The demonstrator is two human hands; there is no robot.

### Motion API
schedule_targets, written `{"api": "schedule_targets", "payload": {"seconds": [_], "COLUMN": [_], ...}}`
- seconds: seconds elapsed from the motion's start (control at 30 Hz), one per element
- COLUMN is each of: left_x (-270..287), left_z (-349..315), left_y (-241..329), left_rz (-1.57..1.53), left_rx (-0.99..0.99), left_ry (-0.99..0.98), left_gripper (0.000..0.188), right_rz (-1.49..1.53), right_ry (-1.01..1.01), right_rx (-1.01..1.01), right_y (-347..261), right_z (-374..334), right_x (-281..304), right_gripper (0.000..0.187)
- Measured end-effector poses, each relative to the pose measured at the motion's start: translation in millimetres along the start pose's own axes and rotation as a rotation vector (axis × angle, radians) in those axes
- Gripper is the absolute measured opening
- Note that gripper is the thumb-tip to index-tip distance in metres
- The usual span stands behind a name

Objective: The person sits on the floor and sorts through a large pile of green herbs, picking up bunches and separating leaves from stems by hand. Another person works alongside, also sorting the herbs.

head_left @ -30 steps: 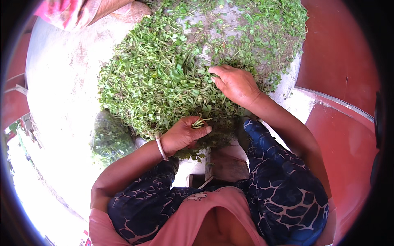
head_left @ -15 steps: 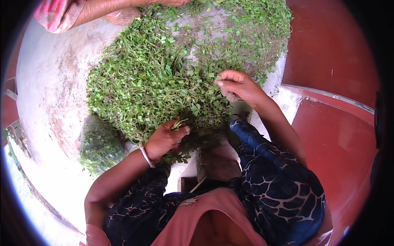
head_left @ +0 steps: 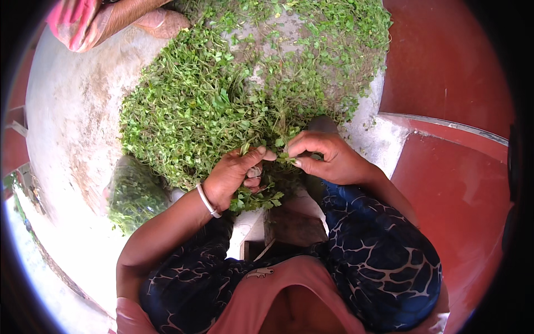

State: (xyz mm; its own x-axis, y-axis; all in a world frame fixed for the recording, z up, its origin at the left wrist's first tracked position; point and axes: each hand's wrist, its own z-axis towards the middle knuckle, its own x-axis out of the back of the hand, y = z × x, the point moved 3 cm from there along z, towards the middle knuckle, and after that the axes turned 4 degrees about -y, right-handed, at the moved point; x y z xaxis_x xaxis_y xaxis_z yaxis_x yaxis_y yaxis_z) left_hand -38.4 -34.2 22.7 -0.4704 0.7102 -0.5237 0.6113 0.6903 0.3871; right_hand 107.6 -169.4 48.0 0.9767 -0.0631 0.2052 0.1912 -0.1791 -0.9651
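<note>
A wide heap of leafy green herb stems (head_left: 183, 106) lies spread on the ground before me. My left hand (head_left: 233, 175), with a pale bangle (head_left: 207, 200) at the wrist, is closed round a small bunch of leafy stems (head_left: 256, 200). Leaves of that bunch hang below the fingers, above my knees. Close to its fingertips, my right hand (head_left: 334, 158) pinches a small green sprig (head_left: 289, 160) between thumb and forefinger. The two hands nearly meet at the heap's near edge.
A clear plastic bag holding greens (head_left: 136, 197) stands left of my left arm. At the upper left, another person's forearm (head_left: 125, 16) and foot (head_left: 161, 25) border the heap. A red surface (head_left: 445, 61) with a raised edge (head_left: 461, 131) runs along the right.
My right hand has come down and left, toward my left hand. The left hand has risen slightly and turned. The other person's forearm has drawn back to the left.
</note>
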Motion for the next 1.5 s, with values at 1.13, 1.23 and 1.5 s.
{"api": "schedule_targets", "payload": {"seconds": [1.13, 1.23, 1.5], "left_x": [-14, -11, -1], "left_z": [30, 30, 32], "left_y": [-7, -10, -19], "left_rz": [0.071, 0.078, 0.068], "left_rx": [0.019, 0.018, -0.006], "left_ry": [0.045, 0.084, 0.115], "left_gripper": [0.033, 0.035, 0.027], "right_rz": [-0.618, -0.704, -0.610], "right_ry": [-0.029, -0.074, -0.142], "right_rx": [0.140, 0.141, 0.120], "right_y": [17, 14, 12], "right_z": [-4, 0, 2], "right_x": [-11, -16, -23], "right_gripper": [0.012, 0.011, 0.014]}}
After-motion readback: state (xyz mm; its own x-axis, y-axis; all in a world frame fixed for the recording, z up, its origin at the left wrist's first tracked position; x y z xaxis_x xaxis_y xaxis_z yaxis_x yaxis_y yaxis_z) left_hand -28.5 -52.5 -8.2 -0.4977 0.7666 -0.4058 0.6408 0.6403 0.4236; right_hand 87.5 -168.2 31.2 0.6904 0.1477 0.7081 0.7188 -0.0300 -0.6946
